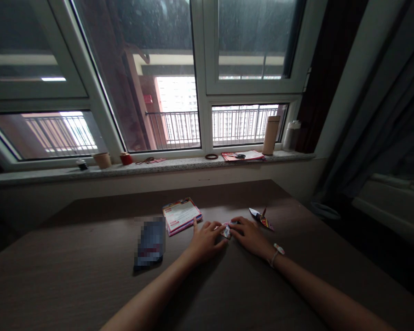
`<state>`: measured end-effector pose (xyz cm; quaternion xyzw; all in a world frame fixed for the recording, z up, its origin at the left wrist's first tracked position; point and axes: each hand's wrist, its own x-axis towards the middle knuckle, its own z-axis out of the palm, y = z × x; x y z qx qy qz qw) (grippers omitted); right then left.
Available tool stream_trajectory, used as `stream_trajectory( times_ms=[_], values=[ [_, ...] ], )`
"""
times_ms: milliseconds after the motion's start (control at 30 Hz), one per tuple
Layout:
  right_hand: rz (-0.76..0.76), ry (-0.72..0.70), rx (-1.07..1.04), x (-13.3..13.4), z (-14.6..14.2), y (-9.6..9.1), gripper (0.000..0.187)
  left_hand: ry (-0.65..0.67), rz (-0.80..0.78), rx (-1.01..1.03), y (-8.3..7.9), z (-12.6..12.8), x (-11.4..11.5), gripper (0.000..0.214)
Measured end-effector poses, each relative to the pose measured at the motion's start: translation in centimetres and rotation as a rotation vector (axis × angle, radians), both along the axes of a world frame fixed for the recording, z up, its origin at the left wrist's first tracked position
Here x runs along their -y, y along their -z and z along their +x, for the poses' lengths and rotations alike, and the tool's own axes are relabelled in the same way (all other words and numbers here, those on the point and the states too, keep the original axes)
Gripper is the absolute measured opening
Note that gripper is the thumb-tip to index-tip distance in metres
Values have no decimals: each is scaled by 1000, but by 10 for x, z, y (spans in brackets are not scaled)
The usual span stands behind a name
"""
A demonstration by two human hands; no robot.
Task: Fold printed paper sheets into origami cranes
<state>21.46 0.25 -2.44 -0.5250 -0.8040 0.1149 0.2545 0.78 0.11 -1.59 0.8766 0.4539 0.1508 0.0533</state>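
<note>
Both my hands rest on a dark wooden table (89,276), meeting over a small folded piece of patterned paper (227,230). My left hand (205,241) presses on the paper's left side, fingers bent, index finger stretched forward. My right hand (250,234) pinches the paper's right side; a bracelet circles its wrist. A finished folded paper figure (262,218) lies just beyond my right hand. A stack of coloured paper sheets (181,215) lies ahead of my left hand.
A dark, blurred flat object (151,243) lies to the left of my hands. On the stone windowsill (179,166) stand a tall tan flask (271,134), a white bottle (291,135), small cups (102,160) and papers (243,156). Dark curtains hang at right.
</note>
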Motion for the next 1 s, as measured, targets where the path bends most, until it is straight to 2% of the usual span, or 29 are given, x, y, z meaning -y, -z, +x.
stream_trajectory(
  times_ms=[233,500,833,1000],
  values=[
    [20,35,30,-1,-6,-3,29,-5,6,-2,0,0,0,44],
    [8,-2,28,-4,1,-6,31,-14,6,-5,0,0,0,44],
    [0,-26,-3,-3,3,0,35,2,7,12,-1,0,4,43],
    [29,-10,-106,-7,4,9,41,12,-16,-17,3,-1,2,48]
  ],
)
